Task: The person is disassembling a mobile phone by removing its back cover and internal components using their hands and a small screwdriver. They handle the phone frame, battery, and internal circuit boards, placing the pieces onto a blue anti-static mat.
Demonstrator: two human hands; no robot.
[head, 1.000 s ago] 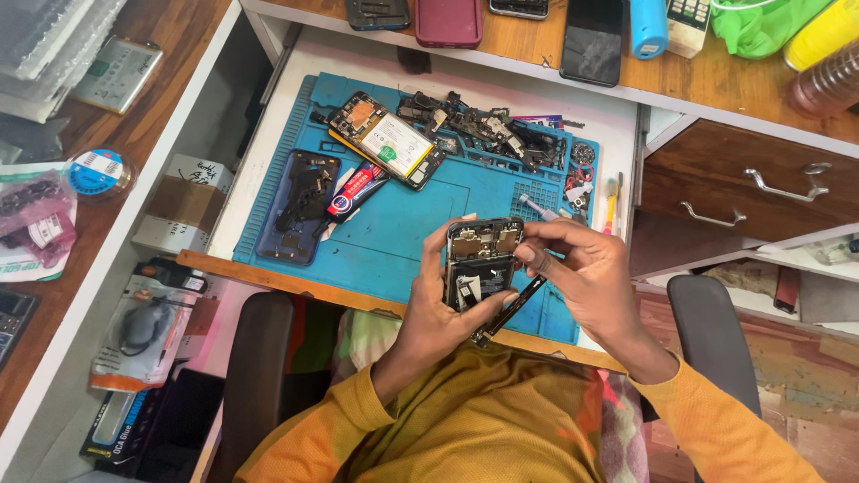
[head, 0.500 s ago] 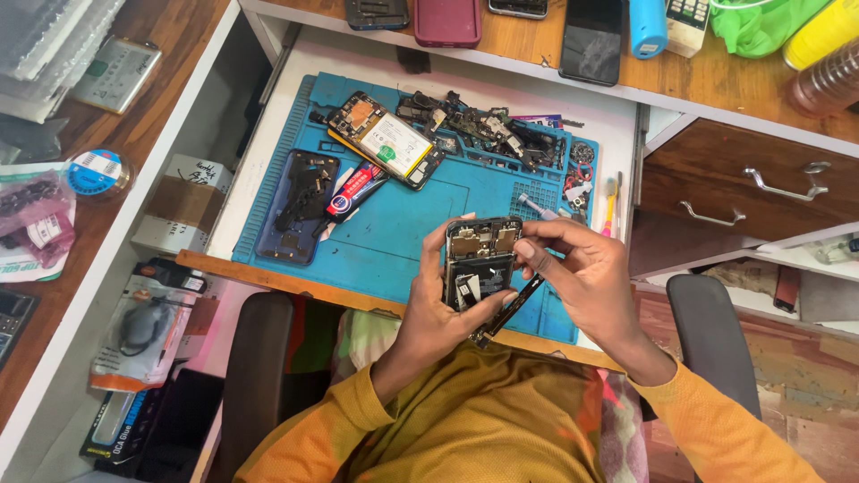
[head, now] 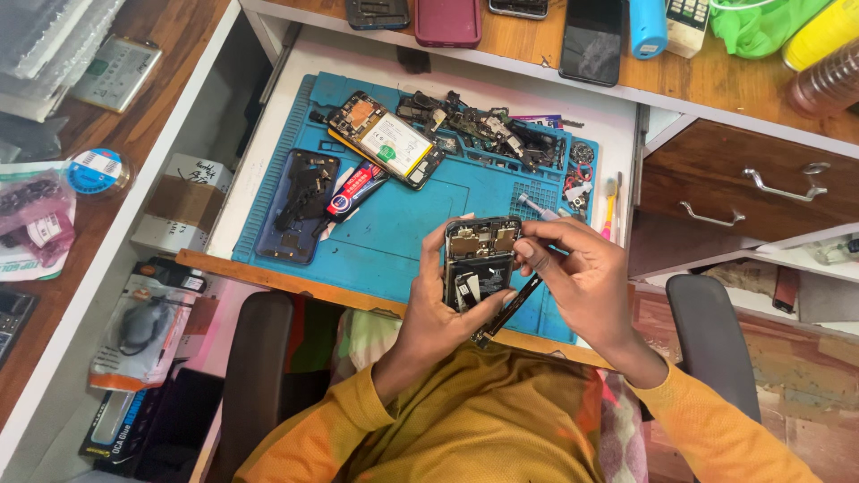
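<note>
While cupping opened phone [head: 480,261], both hands [head: 537,286] closed.

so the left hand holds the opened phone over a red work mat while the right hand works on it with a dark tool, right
Not quite: the work mat is blue, not red, as the head view shows. The rest holds: the left hand holds the opened phone over it while the right hand works on it with a dark tool.

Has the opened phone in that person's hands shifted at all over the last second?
No. The opened phone sits over the same near edge of the blue mat, held by the left hand, with the right hand beside it.
</note>
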